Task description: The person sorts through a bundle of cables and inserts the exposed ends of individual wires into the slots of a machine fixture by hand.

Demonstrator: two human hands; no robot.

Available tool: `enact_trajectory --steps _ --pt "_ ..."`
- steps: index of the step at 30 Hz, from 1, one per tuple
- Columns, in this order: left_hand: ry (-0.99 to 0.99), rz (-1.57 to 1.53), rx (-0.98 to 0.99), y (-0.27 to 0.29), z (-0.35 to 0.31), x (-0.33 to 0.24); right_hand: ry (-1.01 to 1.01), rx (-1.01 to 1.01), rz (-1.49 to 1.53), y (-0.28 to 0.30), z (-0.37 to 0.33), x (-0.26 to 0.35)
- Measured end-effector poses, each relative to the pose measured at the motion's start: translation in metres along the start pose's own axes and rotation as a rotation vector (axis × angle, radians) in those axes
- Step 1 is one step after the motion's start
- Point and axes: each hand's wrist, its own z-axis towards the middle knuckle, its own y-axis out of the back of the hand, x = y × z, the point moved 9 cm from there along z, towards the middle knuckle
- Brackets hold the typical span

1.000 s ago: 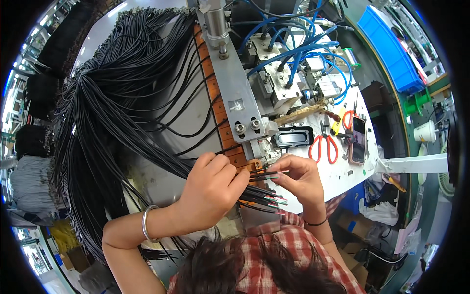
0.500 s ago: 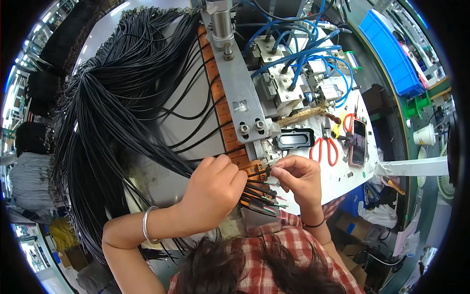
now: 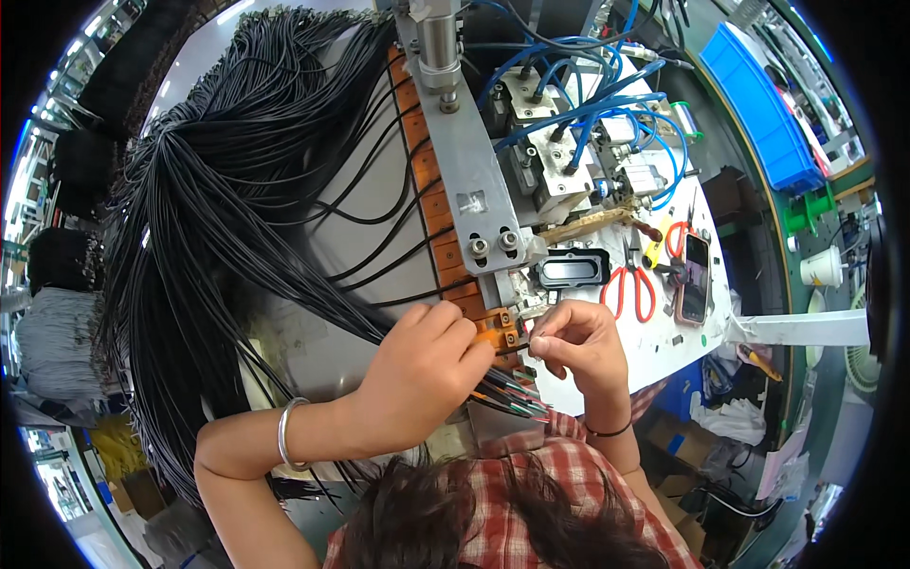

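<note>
My left hand [image 3: 427, 370] is closed around black cables, its fingertips against the lower end of an orange-brown slotted rail [image 3: 431, 204]. Past those fingertips, a fan of stripped cable ends [image 3: 517, 394] shows thin coloured wires. To the right, my right hand [image 3: 580, 349] pinches the tip of one black cable [image 3: 513, 350] between thumb and forefinger. Part of that cable is hidden by the left fingers. Several single cables cross the rail higher up, and a thick bundle of black cables [image 3: 246, 218] spreads over the table on the left.
A steel clamp bar with a cylinder [image 3: 469, 180] stands along the rail, beside metal blocks with blue air hoses [image 3: 588, 104]. Right of my right hand lie a black tray [image 3: 573, 269], red-handled scissors [image 3: 645, 294] and a phone [image 3: 694, 277]. A blue bin [image 3: 758, 104] sits farther right.
Both hands have shifted slightly right and down. More of the orange block shows beside my left fingertips, and the loose cable ends are bunched closer together.
</note>
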Motion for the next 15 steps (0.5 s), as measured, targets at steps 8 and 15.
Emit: enact_trajectory --steps 8,15 --pt "-0.023 0.097 -0.108 0.009 0.001 -0.001 -0.134 0.013 0.034 -0.003 0.006 -0.016" --pt "-0.005 0.120 -0.078 -0.001 -0.001 0.002 -0.227 0.147 -0.016 -0.012 0.009 -0.021"
